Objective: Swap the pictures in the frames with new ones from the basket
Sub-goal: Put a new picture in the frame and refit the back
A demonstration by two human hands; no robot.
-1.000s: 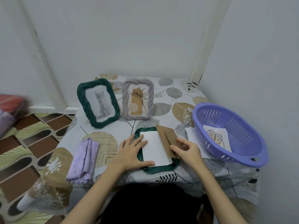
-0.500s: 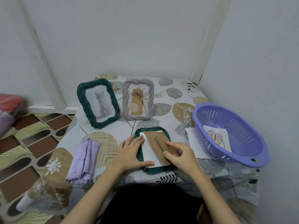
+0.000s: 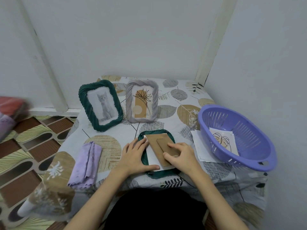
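A dark green frame (image 3: 167, 132) lies face down at the table's front, a white picture sheet (image 3: 152, 159) inside it. A brown cardboard backing (image 3: 157, 143) rests tilted on the sheet. My left hand (image 3: 135, 156) lies flat on the frame's left edge and the sheet. My right hand (image 3: 180, 155) presses on the backing, fingers over its stand flap. Behind stand a green frame with a cat picture (image 3: 101, 105) and a grey frame with a plant drawing (image 3: 141, 101). The purple basket (image 3: 259, 156) at the right holds a leaf drawing (image 3: 222, 138).
A folded lilac cloth (image 3: 85, 165) lies at the table's front left. Several white sheets (image 3: 199, 146) lie between the flat frame and the basket. Walls close the back and right sides; the patterned floor drops away at the left.
My right hand has slid the brown backing leftward from the frame's right edge onto the white sheet, so it now covers most of it. My left hand has stayed put.
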